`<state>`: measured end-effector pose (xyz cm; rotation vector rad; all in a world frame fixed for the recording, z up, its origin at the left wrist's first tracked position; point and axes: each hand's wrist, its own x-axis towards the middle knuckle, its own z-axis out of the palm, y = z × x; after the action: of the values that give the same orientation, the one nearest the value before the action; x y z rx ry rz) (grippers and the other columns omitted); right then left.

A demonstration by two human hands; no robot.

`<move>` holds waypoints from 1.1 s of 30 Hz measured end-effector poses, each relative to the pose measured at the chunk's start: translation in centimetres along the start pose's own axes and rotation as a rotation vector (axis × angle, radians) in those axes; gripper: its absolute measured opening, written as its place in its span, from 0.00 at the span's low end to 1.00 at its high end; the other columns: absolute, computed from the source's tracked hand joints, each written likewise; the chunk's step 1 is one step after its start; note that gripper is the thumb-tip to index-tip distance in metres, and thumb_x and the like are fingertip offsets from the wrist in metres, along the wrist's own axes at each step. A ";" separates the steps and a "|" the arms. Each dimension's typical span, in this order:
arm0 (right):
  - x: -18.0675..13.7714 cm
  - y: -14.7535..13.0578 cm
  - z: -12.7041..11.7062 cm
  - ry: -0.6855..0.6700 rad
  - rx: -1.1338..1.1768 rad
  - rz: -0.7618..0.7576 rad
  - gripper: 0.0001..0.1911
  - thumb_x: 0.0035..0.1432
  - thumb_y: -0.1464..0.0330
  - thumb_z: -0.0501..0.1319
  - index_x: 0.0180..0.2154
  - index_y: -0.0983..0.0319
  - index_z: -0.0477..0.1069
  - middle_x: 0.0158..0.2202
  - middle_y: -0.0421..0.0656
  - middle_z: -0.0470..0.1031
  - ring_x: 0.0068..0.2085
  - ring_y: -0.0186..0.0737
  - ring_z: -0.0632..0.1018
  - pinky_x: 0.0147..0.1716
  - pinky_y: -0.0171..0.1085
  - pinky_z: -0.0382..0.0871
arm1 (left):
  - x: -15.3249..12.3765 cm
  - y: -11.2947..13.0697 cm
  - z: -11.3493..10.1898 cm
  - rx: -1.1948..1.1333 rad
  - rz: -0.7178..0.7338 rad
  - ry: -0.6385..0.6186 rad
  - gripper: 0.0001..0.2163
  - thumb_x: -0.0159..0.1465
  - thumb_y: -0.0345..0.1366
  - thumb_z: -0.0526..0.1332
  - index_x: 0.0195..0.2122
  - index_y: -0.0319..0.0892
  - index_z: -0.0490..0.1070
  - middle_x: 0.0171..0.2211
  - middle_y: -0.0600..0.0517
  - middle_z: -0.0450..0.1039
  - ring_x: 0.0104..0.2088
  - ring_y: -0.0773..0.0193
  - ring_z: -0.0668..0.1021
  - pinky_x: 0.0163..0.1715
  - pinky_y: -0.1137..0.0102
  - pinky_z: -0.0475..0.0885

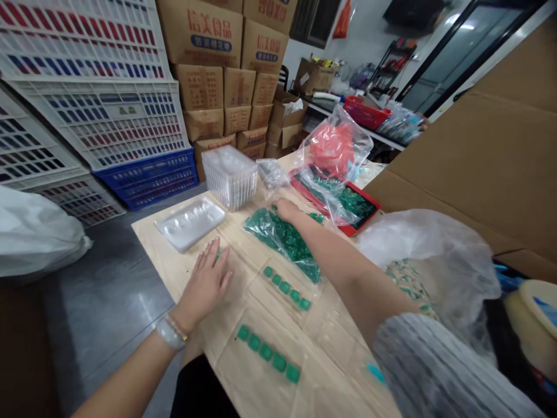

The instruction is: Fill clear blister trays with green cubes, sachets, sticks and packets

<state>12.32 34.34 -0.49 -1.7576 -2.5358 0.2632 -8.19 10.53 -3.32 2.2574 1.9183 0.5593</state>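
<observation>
1. Nearest me, a clear tray (243, 374) holds five green pieces (266, 352) in a row; its see-through walls nearly melt into the wooden table (170, 264), so I cannot trace every edge.
2. Just beyond, a second clear tray (260, 285) holds another row of five, softly blurred.
3. My left hand (208, 285) lies over the table, fingers spread a little; a speck of green shows by the fingertips, too covered to make out.
4. My right hand (287, 210) is at the far side of a plastic bag of green pieces (282, 232); the fingers curl away, tips hidden, and I cannot tell whether they pinch anything; my forearm covers part of the table.
5. Farther, a stack of clear trays (230, 177) stands near a red-rimmed tray (319, 210), partly veiled by plastic; behind, cardboard boxes (213, 32) run out of view at the top.
</observation>
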 end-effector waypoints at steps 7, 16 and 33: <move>-3.7 -1.6 -1.8 0.146 0.179 -0.106 0.16 0.54 0.72 0.52 0.45 0.65 0.66 0.42 0.48 0.70 0.39 0.38 0.70 0.40 0.36 0.62 | 3.7 0.8 -2.9 -0.628 -0.192 0.156 0.20 0.57 0.40 0.53 0.49 0.36 0.62 0.50 0.41 0.63 0.49 0.55 0.68 0.46 0.58 0.65; -16.8 -12.6 0.2 -0.007 0.692 -0.319 0.11 0.48 0.72 0.58 0.37 0.63 0.64 0.29 0.39 0.69 0.28 0.31 0.69 0.29 0.31 0.61 | 0.9 1.8 -5.4 -1.107 -0.460 -0.059 0.10 0.49 0.35 0.62 0.32 0.37 0.74 0.23 0.52 0.72 0.23 0.69 0.71 0.26 0.74 0.66; -20.8 -15.7 7.1 0.125 0.553 -0.411 0.09 0.49 0.76 0.55 0.35 0.62 0.69 0.35 0.45 0.70 0.40 0.40 0.68 0.41 0.40 0.63 | -7.3 0.4 -2.5 -1.516 -0.826 0.127 0.12 0.45 0.34 0.66 0.28 0.35 0.68 0.28 0.51 0.73 0.30 0.68 0.75 0.38 0.69 0.68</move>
<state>4.27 8.77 -3.66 -1.0043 -2.3477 0.7170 -9.61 3.00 -2.31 0.4714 1.3212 1.3189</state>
